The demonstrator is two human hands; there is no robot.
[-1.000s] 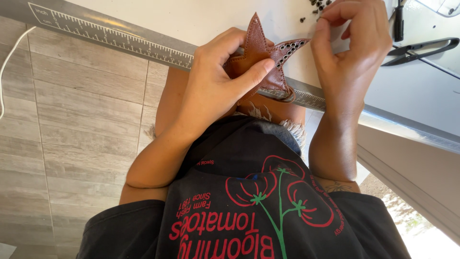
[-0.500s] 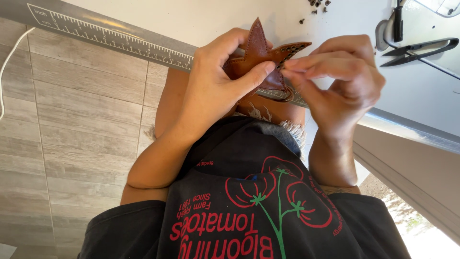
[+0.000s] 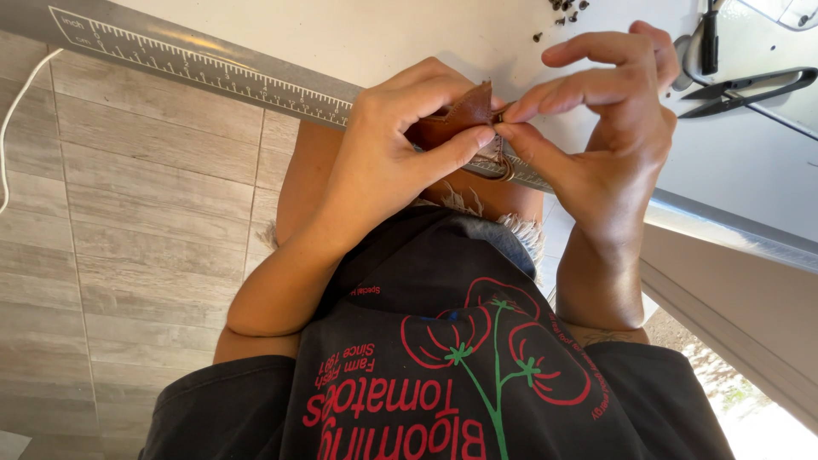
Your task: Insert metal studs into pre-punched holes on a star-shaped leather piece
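In the head view, the left hand point(image 3: 388, 162) curls around a small folded piece of brown leather point(image 3: 456, 119), thumb pressed along its lower edge and fingers wrapped over the top, so most of the piece is hidden inside the grasp. The right hand point(image 3: 609, 140) meets it from the other side: its thumb and forefinger pinch the leather's tip, while the remaining fingers arch upward, spread and touching nothing. A small metal ring point(image 3: 504, 167) hangs just under the pinch (whether it is fixed to the leather cannot be told).

The leather is held in the air above the edge of a white worktable point(image 3: 409, 38), whose near rim carries a grey metal ruler strip point(image 3: 204, 68). On the table, well to the right, lie black thread snips point(image 3: 750, 89), and near the far edge a scatter of tiny dark rivets point(image 3: 567, 8). Below are a black printed shirt point(image 3: 460, 375) and a grey wood-look tiled floor point(image 3: 119, 221).
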